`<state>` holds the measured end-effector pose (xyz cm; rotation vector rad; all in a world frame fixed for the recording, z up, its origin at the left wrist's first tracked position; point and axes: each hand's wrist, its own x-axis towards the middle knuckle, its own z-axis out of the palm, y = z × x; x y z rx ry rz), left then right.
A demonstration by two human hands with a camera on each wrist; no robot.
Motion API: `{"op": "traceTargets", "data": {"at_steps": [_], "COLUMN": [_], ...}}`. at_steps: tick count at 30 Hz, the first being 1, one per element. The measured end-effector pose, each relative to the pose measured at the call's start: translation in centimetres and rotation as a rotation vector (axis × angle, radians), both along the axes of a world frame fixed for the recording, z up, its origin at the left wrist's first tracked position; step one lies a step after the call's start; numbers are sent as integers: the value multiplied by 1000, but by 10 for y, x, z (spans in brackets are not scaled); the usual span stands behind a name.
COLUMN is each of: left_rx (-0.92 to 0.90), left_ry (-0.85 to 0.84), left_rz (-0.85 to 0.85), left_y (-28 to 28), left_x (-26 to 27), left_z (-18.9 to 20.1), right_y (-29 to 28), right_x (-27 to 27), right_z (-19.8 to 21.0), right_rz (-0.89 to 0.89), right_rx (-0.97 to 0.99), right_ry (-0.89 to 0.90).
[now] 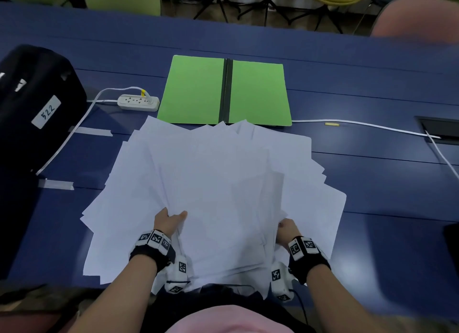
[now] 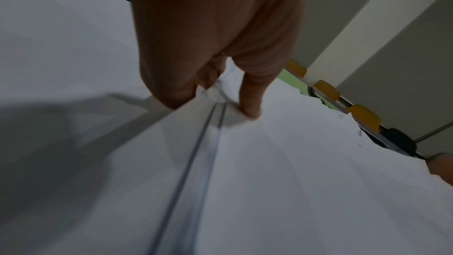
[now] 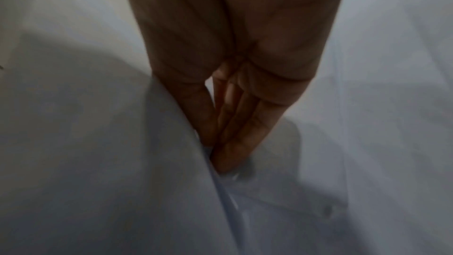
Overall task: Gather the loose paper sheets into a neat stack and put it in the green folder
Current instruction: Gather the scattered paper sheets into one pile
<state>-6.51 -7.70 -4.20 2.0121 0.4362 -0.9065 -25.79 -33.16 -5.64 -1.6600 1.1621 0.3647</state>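
The loose paper sheets [image 1: 218,183] lie fanned in a wide, ragged spread on the blue table [image 1: 372,178], their far corners just reaching the near edge of the green folder [image 1: 198,89], which lies open and flat beyond them. The left hand [image 1: 169,222] pinches the near left part of the pile, thumb on top and fingers tucked under some sheets; in the left wrist view the thumb [image 2: 252,108] presses down on the paper. The right hand [image 1: 288,229] holds its fingers [image 3: 235,139] straight and close together, slid in at an edge on the near right side between layers. The main risk is that only the middle layers come along while the outer sheets at the far left and right stay behind, since neither hand reaches them. Squeezing inward too fast will likely buckle or crease thin paper. The near edge of the pile appears to overhang the table toward the person's lap, so a loosened sheet could slip off. Sheets pushed forward might also nudge the folder or the white cable [image 1: 360,125] beside it.
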Motion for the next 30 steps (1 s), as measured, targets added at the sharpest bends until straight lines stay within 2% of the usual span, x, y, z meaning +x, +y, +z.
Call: {"op": "traceTargets", "data": {"at_steps": [3,6,8,10,16,20,24,30], "left_rx": [78,62,73,83,80,83,88,123], "left_ry": [-78,-121,-122,-136,-132,-117,-109,-124], "left_rz": [-53,-64,-63,-69,-28,-15,-31,-50], "left_y": [-2,-1,-1,-1,0,-2,1,7], "left_x": [-1,1,1,2,0,0,1,1], "left_z": [2,6,8,6,-7,-9,-8,-9], "right_y": [-19,-51,-65,-69,-70,-59,-48,-73], "right_x": [-7,-29,-41,-47,-47,-30,-22,-40], "right_z": [8,13,18,22,24,31,30,29], "right_rz": [-135,-474,-633,-704,-643,-551,-528,-680], "right_rx": [-137,-334,-347,-326,-174,-26,-65,-174], "right_ry": [4,138,257,294,105,57,-12,-63]}}
